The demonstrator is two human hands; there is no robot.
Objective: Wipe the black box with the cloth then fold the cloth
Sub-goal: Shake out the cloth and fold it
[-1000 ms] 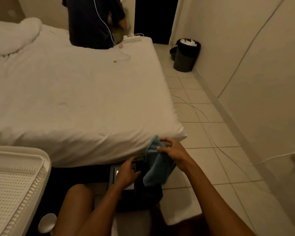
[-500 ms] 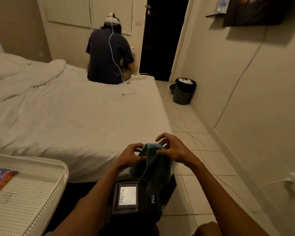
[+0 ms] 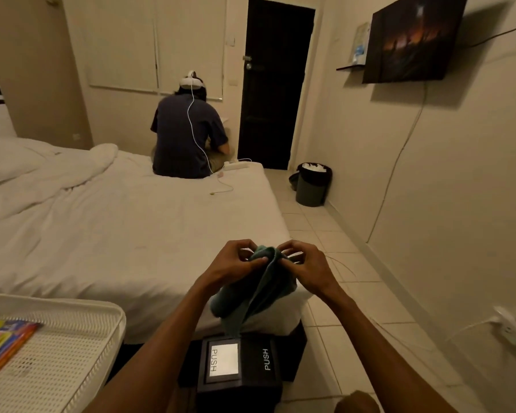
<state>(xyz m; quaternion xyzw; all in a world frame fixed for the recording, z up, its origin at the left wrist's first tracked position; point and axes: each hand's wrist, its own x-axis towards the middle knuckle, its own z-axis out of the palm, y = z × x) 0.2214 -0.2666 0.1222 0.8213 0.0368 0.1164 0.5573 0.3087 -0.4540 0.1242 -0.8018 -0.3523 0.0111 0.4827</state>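
A teal cloth [image 3: 256, 293] hangs bunched in the air above the black box [image 3: 245, 368]. My left hand [image 3: 233, 263] pinches its top edge from the left, and my right hand [image 3: 304, 266] pinches the same edge from the right, the fingertips close together. The cloth's lower end dangles just above the box's lid. The box stands on the floor at the foot of the bed and shows two flaps marked PUSH, one with a white panel.
A white bed [image 3: 116, 234] fills the left, with a person sitting at its far end, back turned. A white perforated tray [image 3: 72, 338] with colourful books lies at lower left. A dark bin [image 3: 312, 184] stands by the black door. Cables run along the right wall.
My left hand left the box and joined the right on the cloth. Both hands lifted the cloth higher, and the view tilted upward.
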